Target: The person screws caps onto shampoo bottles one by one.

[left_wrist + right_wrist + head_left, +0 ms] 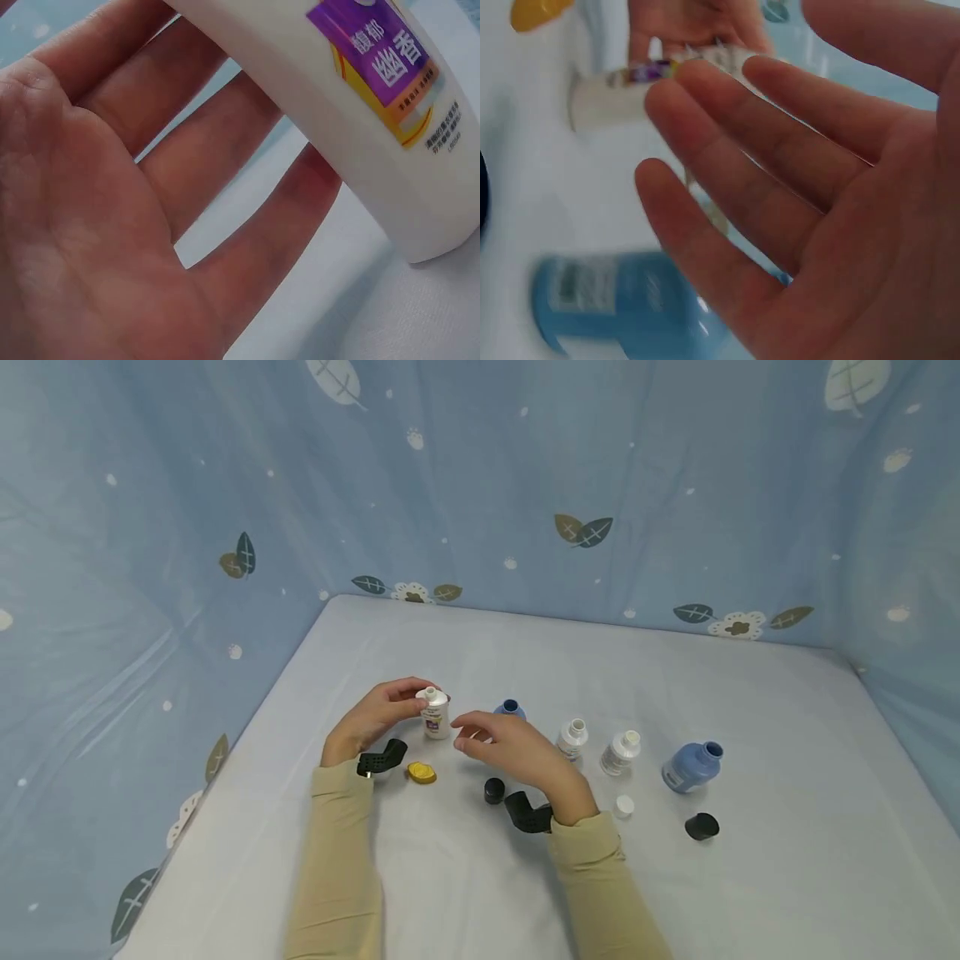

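Note:
My left hand (386,710) grips an uncapped white plastic bottle (437,720) round its upper part, the fingers passing behind it. Its purple and yellow label (382,60) faces the left wrist view, and its base is down at the white cloth. To the right of this bottle my right hand (510,745) hovers with its fingers loosely bent and nothing in them. Past the right fingertips (658,174) stands a blue bottle (607,300), partly hidden by the hand in the head view. A yellow cap (422,772) lies in front of the gripped bottle.
Two white bottles (572,739) (620,753) with open necks stand right of my right hand, and another open blue bottle (692,767) stands beyond them. Nearer me lie a black cap (494,791), a white cap (623,807) and a larger black cap (702,827).

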Demonstrator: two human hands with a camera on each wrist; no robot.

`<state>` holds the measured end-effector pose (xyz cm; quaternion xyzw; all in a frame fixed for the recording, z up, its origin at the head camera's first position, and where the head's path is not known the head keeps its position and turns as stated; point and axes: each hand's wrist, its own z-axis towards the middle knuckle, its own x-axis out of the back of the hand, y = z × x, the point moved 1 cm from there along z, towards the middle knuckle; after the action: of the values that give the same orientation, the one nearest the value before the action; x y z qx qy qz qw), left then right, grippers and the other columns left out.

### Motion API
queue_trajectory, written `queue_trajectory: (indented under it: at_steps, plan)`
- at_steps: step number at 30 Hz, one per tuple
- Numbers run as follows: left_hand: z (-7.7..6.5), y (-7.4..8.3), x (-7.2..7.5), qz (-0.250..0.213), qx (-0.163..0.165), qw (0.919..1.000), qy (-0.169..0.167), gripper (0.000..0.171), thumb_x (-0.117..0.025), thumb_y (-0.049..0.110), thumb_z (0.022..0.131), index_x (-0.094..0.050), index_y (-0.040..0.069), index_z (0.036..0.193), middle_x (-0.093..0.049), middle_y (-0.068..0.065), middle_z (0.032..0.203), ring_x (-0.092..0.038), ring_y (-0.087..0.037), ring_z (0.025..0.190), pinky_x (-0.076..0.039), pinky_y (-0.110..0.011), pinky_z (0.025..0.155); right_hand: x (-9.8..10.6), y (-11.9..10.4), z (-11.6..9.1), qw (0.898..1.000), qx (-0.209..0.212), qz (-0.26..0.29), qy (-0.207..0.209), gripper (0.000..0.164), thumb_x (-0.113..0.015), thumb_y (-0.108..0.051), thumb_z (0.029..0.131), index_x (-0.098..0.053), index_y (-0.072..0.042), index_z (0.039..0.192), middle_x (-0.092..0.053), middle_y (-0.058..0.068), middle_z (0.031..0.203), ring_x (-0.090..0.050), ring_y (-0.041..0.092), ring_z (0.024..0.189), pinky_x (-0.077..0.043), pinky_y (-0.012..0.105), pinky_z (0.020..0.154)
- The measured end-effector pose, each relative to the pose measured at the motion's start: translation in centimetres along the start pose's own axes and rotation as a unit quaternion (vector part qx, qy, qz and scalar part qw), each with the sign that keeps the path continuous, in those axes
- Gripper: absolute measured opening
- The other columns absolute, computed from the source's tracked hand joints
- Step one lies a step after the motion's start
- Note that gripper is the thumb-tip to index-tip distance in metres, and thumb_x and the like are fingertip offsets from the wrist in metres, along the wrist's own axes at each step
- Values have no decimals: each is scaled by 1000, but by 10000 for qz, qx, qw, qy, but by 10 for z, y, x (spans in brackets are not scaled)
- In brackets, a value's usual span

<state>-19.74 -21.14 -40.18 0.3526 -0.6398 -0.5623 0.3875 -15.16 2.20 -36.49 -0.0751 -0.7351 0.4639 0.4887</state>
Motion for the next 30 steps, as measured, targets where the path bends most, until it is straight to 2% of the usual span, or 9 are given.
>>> queue_trajectory:
  at_steps: [5,11,17,20,22,26,30]
  plan:
    - [2,-1,0,-217,-257,9992,-232,29,-57,13,88,-54,3,115,-57,-11,116,-50,-26,107,-36,-39,93,-18,-2,13,9995,8,-138,-285,35,-53,-33,88,-55,-19,120,-59,-9,97,-54,6,89,-44,27,75]
    - [5,-7,0,-374,-316,9985,-231,29,-56,10,88,-53,4,116,-56,-13,115,-50,-26,105,-38,-38,91,-41,0,26,9993,-137,-276,-204,34,-59,-27,85,-58,-13,116,-60,-5,96,-54,9,84,-44,25,70]
    - [4,-17,10,-453,-355,9981,-232,29,-55,11,89,-54,5,118,-55,-13,117,-48,-25,109,-37,-38,93,-58,-3,35,9976,-227,-651,-106,35,-64,-28,81,-60,-12,111,-60,-4,88,-53,9,74,-43,25,64]
    - [6,-21,12,-621,-488,9963,-328,27,-54,9,89,-55,4,116,-55,-14,116,-48,-27,108,-36,-38,93,-62,-2,36,9972,-244,-711,-50,33,-64,-30,81,-61,-13,108,-60,-5,85,-52,8,73,-43,25,65]
    - [8,-24,11,-696,-554,9948,-506,26,-50,5,90,-54,3,115,-55,-15,116,-47,-28,108,-36,-39,93,-66,0,36,9972,-323,-667,-60,30,-64,-31,81,-62,-14,105,-58,-7,82,-51,8,71,-42,24,63]
    - [10,-27,9,-694,-444,9942,-694,28,-46,1,91,-52,3,118,-56,-13,115,-47,-27,110,-36,-38,93,-75,3,38,9973,-298,-668,-83,27,-63,-34,81,-63,-16,101,-56,-10,77,-49,6,67,-41,22,59]
    - [10,-26,7,-613,-344,9955,-629,36,-46,1,91,-45,4,127,-49,-18,122,-47,-24,110,-37,-37,92,-81,6,41,9957,-166,-898,118,25,-64,-32,80,-64,-16,99,-54,-11,74,-48,5,65,-40,22,57]
